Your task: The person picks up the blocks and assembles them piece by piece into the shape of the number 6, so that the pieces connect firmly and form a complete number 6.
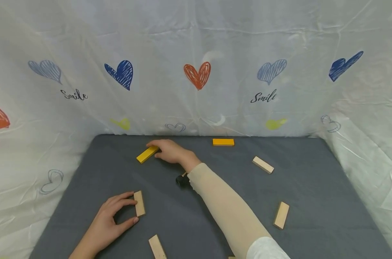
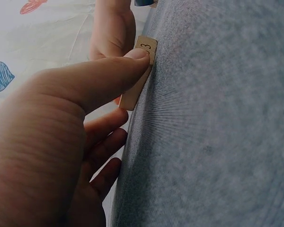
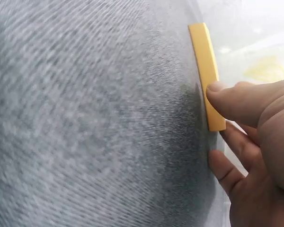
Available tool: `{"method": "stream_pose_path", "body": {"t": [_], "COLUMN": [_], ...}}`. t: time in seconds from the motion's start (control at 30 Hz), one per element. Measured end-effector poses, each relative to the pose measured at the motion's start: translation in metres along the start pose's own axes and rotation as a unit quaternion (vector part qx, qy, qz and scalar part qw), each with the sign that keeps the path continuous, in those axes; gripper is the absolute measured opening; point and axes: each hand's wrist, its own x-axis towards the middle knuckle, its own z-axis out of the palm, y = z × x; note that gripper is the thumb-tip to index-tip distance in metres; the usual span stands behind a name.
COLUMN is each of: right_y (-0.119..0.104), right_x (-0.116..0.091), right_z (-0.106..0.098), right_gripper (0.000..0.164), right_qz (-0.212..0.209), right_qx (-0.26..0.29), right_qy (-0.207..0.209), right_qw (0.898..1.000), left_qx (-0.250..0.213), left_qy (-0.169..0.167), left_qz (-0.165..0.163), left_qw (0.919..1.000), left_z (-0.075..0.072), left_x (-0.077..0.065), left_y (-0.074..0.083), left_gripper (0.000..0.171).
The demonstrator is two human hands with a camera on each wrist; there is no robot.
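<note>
A yellow wooden block (image 1: 146, 155) lies slanted near the far left of the grey tabletop (image 1: 215, 201). My right hand (image 1: 172, 151) pinches its near end, with the thumb along one side in the right wrist view. Closer to me, at the left, is a plain wooden block (image 1: 139, 204). My left hand (image 1: 106, 217) holds that block at its two ends between thumb and fingers. In the left wrist view the thumb covers part of a printed number on the end of the block (image 2: 131, 97). Both blocks lie on the cloth.
Another yellow block (image 1: 223, 142) lies at the back edge. Plain blocks lie at the right (image 1: 263, 164), nearer right (image 1: 281, 215) and front (image 1: 157, 247). A black object (image 1: 182, 181) shows partly beside my right sleeve (image 1: 228, 208). A white heart-printed curtain (image 1: 157, 43) borders the table.
</note>
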Motion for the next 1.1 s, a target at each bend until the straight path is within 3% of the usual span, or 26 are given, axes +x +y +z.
{"method": "stream_pose_path", "body": {"t": [0.23,0.47,1.1], "right_y": [0.003,0.008,0.014], "right_x": [0.001,0.001,-0.004], "right_z": [0.003,0.005,0.007], "right_gripper": [0.046,0.043,0.040], "right_qz": [0.012,0.024,0.033], "right_qx": [0.022,0.083,0.115], "right_qy": [0.031,0.063,0.090], "right_qw": [0.999,0.994,0.989], "left_qx": [-0.001,-0.003,-0.001], "left_qy": [0.000,-0.002,-0.001], "left_qz": [0.007,-0.003,-0.008], "left_qw": [1.0000,1.0000,1.0000], "left_z": [0.001,0.001,0.004], "left_x": [0.000,-0.001,0.000], "left_y": [0.000,-0.002,-0.006], "left_gripper": [0.052,0.050,0.050]}}
